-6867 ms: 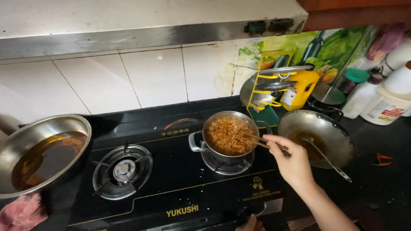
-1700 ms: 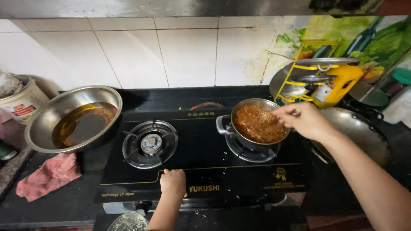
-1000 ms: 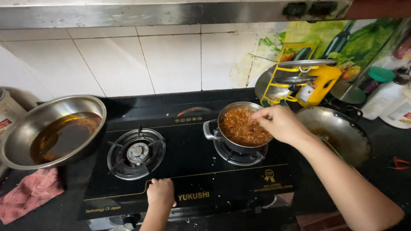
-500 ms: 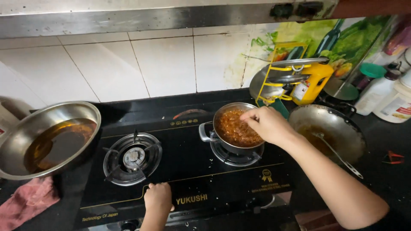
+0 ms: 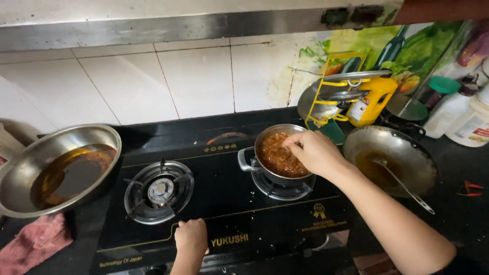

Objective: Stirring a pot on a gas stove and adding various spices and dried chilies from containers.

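- The small steel saucepan (image 5: 277, 153) of reddish-brown shredded food (image 5: 277, 157) is sitting on the right burner of the black glass gas stove (image 5: 224, 203); likely hot and weighty, best taken by its side handle (image 5: 244, 159).
- The right hand (image 5: 313, 152) is hovering over the rim, fingers curled; whether it is holding anything I cannot tell.
- The left hand (image 5: 191, 237) is resting loosely closed at the stove's front edge.
- The dark worktop (image 5: 458, 168) is looking crowded: an oily steel wok (image 5: 392, 160) right, a steel bowl (image 5: 58, 168) left.

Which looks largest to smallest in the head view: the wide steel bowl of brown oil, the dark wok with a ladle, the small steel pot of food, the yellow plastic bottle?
1. Wide steel bowl of brown oil
2. Dark wok with a ladle, close behind; the bowl sits nearer the camera, so unsure
3. Small steel pot of food
4. Yellow plastic bottle
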